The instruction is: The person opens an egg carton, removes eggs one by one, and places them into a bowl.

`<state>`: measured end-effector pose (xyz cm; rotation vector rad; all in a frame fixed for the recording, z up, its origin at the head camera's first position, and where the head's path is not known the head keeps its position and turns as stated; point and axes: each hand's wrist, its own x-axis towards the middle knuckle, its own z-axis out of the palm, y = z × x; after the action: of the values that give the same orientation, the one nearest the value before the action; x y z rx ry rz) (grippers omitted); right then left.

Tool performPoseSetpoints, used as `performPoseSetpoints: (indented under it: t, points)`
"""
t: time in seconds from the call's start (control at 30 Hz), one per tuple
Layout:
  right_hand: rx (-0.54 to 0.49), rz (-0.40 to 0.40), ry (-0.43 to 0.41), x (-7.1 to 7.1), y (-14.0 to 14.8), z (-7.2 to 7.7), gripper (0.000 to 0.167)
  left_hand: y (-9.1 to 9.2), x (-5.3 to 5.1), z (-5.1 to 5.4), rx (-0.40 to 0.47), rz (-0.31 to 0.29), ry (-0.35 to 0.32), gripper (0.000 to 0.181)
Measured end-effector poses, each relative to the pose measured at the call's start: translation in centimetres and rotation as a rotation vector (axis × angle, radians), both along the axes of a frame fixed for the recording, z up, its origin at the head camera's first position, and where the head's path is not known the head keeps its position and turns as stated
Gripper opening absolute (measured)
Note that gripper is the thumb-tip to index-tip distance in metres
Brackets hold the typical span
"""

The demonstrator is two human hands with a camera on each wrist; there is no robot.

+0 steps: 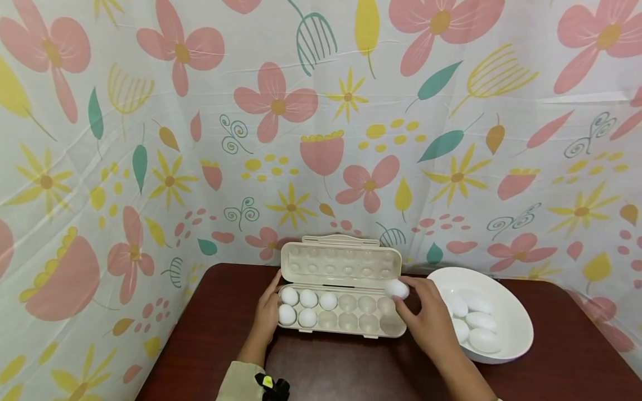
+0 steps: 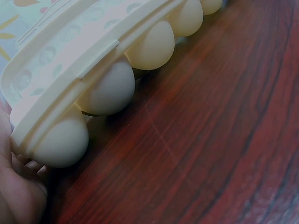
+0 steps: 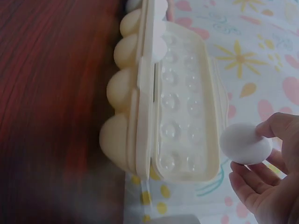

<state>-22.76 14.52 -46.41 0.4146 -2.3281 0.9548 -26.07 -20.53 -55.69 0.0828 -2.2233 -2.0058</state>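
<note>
A cream plastic egg carton point(image 1: 346, 333) lies on the table with its lid point(image 1: 346, 264) raised against the patterned backdrop. White eggs point(image 1: 309, 298) fill the cups at its left end, three in the back row and two in the front; the cups to the right hold none. My left hand point(image 1: 268, 313) grips the carton's left end, fingers partly hidden behind it. Between thumb and fingers, my right hand point(image 1: 431, 314) pinches a white egg point(image 3: 245, 143), held above the carton's right end and apart from the cups.
To the right, a white bowl point(image 1: 519, 334) holds several more white eggs point(image 1: 481, 321). The dark red-brown wooden table point(image 1: 346, 370) meets a flower-printed cloth point(image 1: 326, 111) at its back edge and left side.
</note>
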Motion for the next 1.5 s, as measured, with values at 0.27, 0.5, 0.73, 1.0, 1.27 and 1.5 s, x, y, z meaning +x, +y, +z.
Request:
performPoseSetpoints:
  t: [0.27,0.5,0.73,1.0,1.27,1.5]
  points:
    - [-0.022,-0.009,0.025,0.0,1.4,0.4,0.044,0.1,0.2,0.5,0.003,0.002,-0.002,0.067]
    - [-0.05,-0.014,0.018,0.2,2.7,0.8,0.047,-0.1,-0.3,-0.9,0.005,0.012,0.025,0.066]
    - [-0.022,-0.061,0.03,0.1,4.1,0.9,0.046,0.0,-0.3,-1.0,0.0,0.013,0.033,0.066]
    - [-0.024,-0.113,0.018,0.4,5.4,0.4,0.046,0.0,-0.4,-1.1,-0.025,0.032,0.034,0.066]
    - [0.022,-0.149,-0.045,0.3,6.5,-0.1,0.042,-0.1,-0.4,-1.0,-0.017,0.021,0.024,0.067]
    - [0.073,-0.157,-0.09,0.2,7.3,-0.7,0.04,-0.1,-0.4,-0.8,-0.003,0.021,0.012,0.067]
